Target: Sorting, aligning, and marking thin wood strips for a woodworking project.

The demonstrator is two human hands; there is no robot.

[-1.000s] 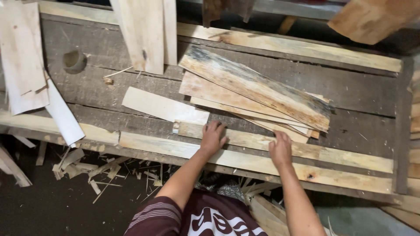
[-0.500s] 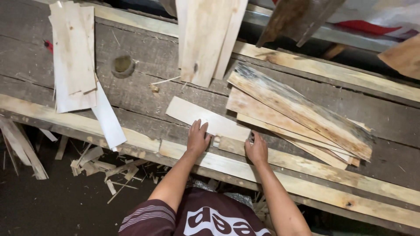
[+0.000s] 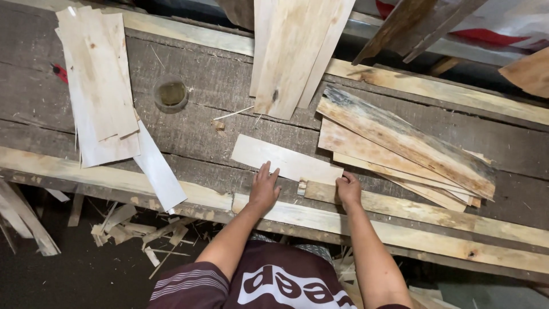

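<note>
Head view: a person leans over a worn plank bench (image 3: pixel 217 131) strewn with thin wood pieces.
Slat: a short pale slat (image 3: pixel 286 160) lies flat near the bench's front, angled down to the right.
Left hand: left hand (image 3: pixel 264 189) rests palm down, fingers spread flat, fingertips on the slat's near edge; it grips nothing.
Right hand: right hand (image 3: pixel 348 189) is curled at the slat's right end, over a small wood block (image 3: pixel 320 190); whether it grips is unclear.
Change: since half a second ago the slat has slid nearer the front rail (image 3: pixel 434 220) and both hands have closed on it, so the piece is now being handled.
Stack: a veneer stack (image 3: pixel 400 149) lies right of the slat.
Sheets: pale sheets (image 3: pixel 100 86) lie well left of it.
Hole: a round hole (image 3: pixel 171 94) sits up and left of the slat.
</note>
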